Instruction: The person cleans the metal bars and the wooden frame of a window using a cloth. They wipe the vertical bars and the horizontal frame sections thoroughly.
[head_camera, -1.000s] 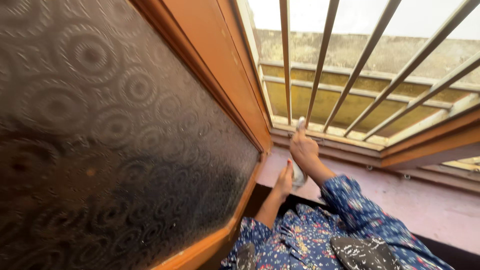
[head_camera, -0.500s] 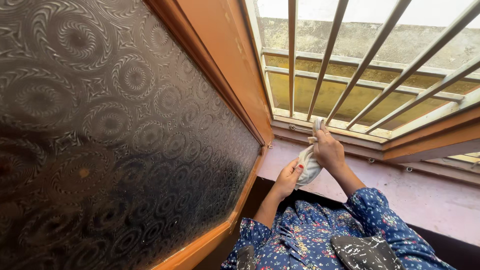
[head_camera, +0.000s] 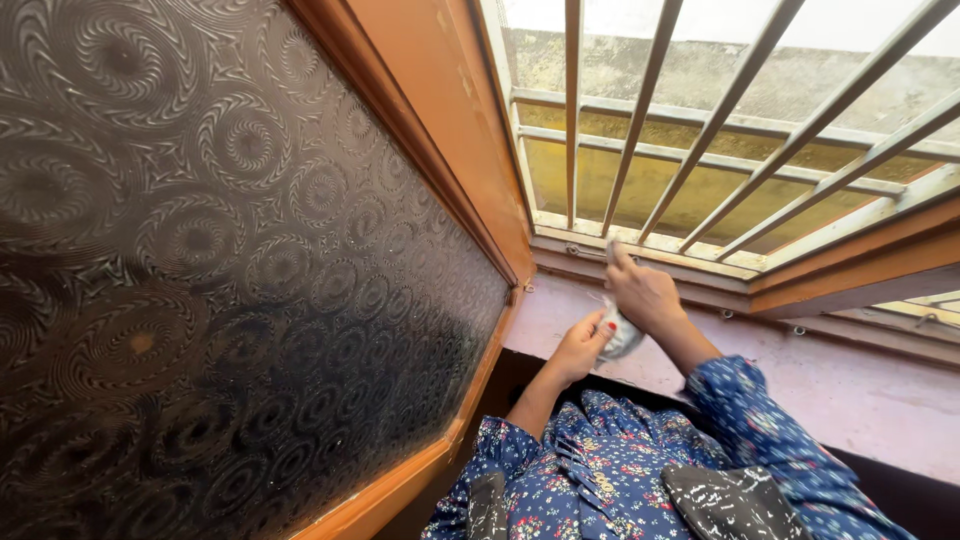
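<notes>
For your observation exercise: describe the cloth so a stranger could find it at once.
Start at the barred window and drop to the pink sill. Above it, both hands meet; the crumpled pale cloth sits between them, the only soft, whitish thing among wood and metal.

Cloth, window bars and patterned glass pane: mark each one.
cloth (head_camera: 622, 338), head view, crumpled middle between the hands.
window bars (head_camera: 573, 110), head view, one upright bar.
patterned glass pane (head_camera: 230, 270), head view, its centre.

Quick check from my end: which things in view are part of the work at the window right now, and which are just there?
In use:
- left hand, gripping the cloth
- right hand, also on the cloth, up by the sill
- cloth, pale and crumpled, held between both hands
- window sill, pinkish

Just there:
- patterned glass pane
- window bars
- wooden frame
</notes>
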